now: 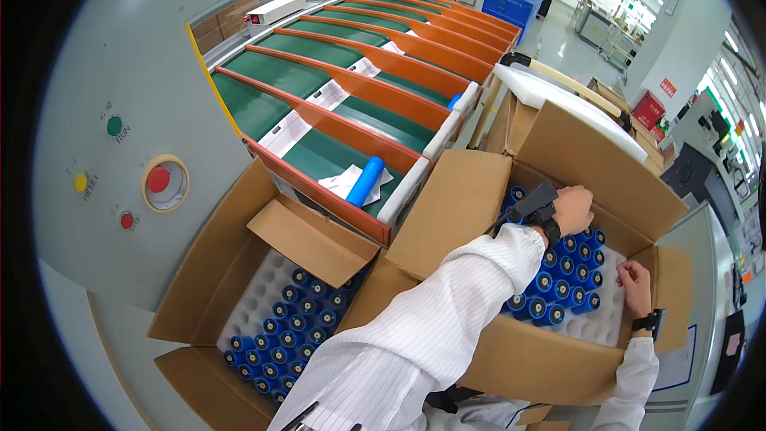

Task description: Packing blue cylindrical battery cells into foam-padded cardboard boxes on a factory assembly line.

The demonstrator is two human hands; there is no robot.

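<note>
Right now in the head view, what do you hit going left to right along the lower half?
Grey control panel with round coloured buttons → open cardboard box of blue cylindrical cells in a white tray → left hand inside the second cardboard box of blue cells → right hand at that box's right side.

Green sorting conveyor (319, 56) with orange dividers fills the ten-to-twelve o'clock area; a blue cylindrical cell (365, 181) and white paper slips (339, 183) lie in its nearest lane, near centre.
</note>
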